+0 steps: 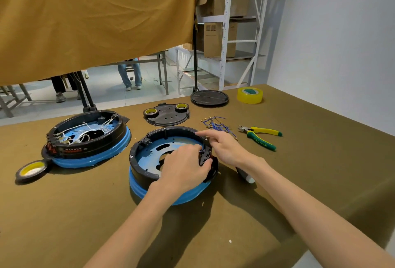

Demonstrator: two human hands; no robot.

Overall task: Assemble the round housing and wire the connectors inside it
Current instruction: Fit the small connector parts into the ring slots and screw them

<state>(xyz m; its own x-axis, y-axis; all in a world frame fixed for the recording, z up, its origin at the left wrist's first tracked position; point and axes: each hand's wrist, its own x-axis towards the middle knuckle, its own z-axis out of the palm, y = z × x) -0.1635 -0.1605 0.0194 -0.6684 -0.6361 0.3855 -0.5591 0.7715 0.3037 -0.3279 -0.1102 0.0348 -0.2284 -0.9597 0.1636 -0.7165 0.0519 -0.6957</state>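
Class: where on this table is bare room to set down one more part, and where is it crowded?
Bare: the near table edge below both housings, and right of the pliers. Crowded: between the lid, blue wires and near housing.

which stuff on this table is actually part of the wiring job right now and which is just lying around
In the job:
- near round housing, both hands at its right rim
- left hand, fingers curled at the black connector block
- right hand
- blue wires

Lying about:
- wired housing
- pliers
- yellow tape roll
- black lids
- tape roll at left
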